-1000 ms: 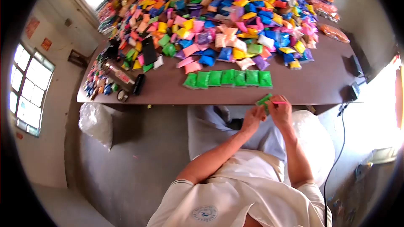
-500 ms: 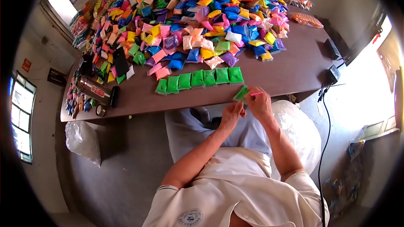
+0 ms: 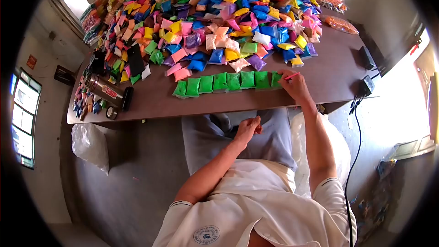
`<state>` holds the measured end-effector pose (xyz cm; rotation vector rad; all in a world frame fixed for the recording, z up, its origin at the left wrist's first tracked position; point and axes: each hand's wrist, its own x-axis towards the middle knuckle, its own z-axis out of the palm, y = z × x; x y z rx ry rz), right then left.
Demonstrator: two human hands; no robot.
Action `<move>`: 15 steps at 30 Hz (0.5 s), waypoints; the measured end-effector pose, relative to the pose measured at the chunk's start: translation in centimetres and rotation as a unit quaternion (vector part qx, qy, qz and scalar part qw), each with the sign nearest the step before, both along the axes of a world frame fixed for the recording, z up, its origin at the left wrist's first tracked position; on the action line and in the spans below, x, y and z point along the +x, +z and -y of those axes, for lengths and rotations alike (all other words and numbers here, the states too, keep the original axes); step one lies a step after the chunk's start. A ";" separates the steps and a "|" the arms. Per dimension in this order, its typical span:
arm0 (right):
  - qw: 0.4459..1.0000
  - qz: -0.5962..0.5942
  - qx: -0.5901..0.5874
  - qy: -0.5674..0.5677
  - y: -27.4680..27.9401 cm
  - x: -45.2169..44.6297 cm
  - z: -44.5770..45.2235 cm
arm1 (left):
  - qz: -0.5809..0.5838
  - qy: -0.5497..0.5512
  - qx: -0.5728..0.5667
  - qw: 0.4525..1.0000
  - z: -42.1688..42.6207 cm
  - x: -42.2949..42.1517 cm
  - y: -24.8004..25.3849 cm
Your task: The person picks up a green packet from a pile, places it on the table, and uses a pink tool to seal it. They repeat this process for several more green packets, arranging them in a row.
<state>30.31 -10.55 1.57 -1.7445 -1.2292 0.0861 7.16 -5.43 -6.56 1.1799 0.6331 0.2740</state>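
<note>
A row of several small green plastic packets lies side by side along the front part of the table. At its right end my right hand grips another green packet, which sits against the table beside the row. A thin pink stick, perhaps a pen, is also held in that hand and pokes out between the fingers. My left hand hovers over my lap, below the table edge, with its fingers curled closed. Whatever may be inside those fingers is hidden.
A big heap of colourful packets covers the back of the brown table. At left are a metal flask, a tape roll and a black phone-like slab. A power adapter with a hanging cable lies right.
My right hand has carried the green packet up and away from my left hand to the row's right end. The left hand has dropped slightly towards my lap. The view has shifted a little.
</note>
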 end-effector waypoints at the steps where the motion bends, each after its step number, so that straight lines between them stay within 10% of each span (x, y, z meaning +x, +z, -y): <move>1: 1.000 0.011 0.001 0.006 0.0 0.2 -0.2 | -0.004 0.003 -0.010 1.000 -0.3 -0.4 -0.4; 15: 1.000 -0.015 -0.014 -0.007 2.5 -2.4 -1.6 | 0.002 0.086 -0.212 0.973 -3.2 -4.1 -5.6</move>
